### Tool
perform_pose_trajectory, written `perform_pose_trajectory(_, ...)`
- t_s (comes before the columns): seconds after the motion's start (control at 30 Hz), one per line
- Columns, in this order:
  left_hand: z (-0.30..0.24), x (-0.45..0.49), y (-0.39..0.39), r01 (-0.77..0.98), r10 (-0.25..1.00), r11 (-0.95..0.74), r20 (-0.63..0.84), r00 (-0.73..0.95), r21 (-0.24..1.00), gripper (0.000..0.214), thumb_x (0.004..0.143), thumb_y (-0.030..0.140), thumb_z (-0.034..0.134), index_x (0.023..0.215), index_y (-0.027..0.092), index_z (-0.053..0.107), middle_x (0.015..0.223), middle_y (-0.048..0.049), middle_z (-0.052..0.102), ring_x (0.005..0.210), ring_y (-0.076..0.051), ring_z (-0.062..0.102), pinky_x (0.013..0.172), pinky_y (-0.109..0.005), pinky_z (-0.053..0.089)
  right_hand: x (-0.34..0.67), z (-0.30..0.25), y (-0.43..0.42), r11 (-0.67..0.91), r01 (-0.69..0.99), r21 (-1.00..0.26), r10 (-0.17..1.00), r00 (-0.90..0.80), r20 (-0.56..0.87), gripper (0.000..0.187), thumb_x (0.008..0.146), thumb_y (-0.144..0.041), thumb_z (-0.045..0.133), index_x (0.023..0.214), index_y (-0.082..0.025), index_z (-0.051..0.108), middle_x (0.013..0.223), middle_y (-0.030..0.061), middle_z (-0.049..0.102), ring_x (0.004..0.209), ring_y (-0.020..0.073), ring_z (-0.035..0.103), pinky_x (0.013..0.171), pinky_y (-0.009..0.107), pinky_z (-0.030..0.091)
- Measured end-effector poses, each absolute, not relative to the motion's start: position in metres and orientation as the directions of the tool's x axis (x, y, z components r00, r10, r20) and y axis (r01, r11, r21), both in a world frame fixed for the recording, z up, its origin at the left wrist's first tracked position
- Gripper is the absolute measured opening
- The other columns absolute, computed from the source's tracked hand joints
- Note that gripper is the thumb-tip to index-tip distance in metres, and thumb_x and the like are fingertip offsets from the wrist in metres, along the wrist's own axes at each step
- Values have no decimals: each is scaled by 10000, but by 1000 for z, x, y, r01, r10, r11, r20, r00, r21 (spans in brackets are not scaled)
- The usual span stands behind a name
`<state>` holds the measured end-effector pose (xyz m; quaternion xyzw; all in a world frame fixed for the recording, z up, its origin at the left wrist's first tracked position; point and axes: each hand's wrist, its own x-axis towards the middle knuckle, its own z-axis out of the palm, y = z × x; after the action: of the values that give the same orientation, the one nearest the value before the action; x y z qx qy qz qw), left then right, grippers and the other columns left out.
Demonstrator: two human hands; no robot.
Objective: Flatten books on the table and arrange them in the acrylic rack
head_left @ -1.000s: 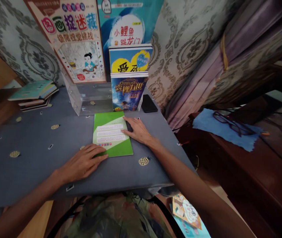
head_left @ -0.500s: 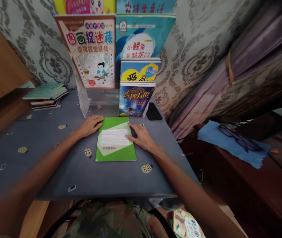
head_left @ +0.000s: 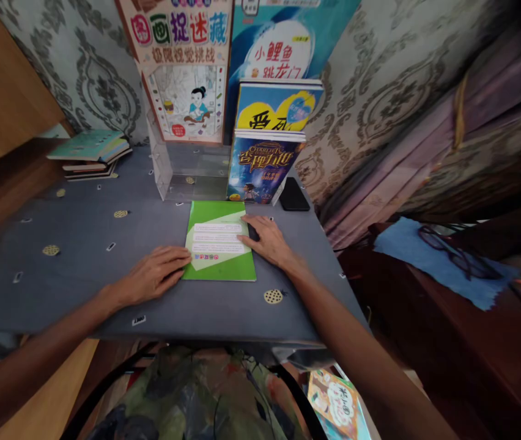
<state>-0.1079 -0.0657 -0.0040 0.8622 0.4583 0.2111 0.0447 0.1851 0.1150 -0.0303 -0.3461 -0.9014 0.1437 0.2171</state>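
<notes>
Left hand (head_left: 155, 275) slid down from the top corner of the green booklet (head_left: 221, 263) to its lower left edge, flat, fingers together. Right hand (head_left: 267, 241) lies flat on the right edge, fingers slightly spread. Booklet is closed, with a white text panel, flat on the grey table (head_left: 81, 256) before the clear stand (head_left: 169, 177).

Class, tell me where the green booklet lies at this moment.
In the head view, the green booklet lies flat on the grey table between the left hand and right hand, just before the upright blue book.
</notes>
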Motion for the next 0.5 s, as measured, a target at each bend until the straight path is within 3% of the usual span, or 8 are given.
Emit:
perform_pose_trajectory(0.2,-2,-88,-99,775,800,-586,317,509,235,311,999,231,476,1259,210,646,1245,-101,687,1193,-223,627,1075,-441,498,179,-30,110,746,554,-370,661,-681,314,389,959,-371,553,1281,-175,648,1407,145,597,1300,329,529,1088,546,403)
perform_pose_trajectory(0.33,-3,-82,-98,816,835,-535,289,469,220,247,1001,280,479,1157,185,645,1406,-136,584,1338,-262,525,1126,-480,442,175,-30,93,772,535,-344,631,-710,312,341,995,-269,471,1264,-190,666,1410,126,605,1347,303,506,1088,532,419)
perform_pose_trajectory(0.5,-8,-78,-99,847,858,-497,251,448,187,302,1002,398,476,1170,174,592,1496,-161,500,1429,-270,427,1181,-494,370,191,-26,51,803,495,-331,583,-767,268,399,1016,-340,466,1368,-202,593,1467,128,557,1410,286,458,1136,536,391)
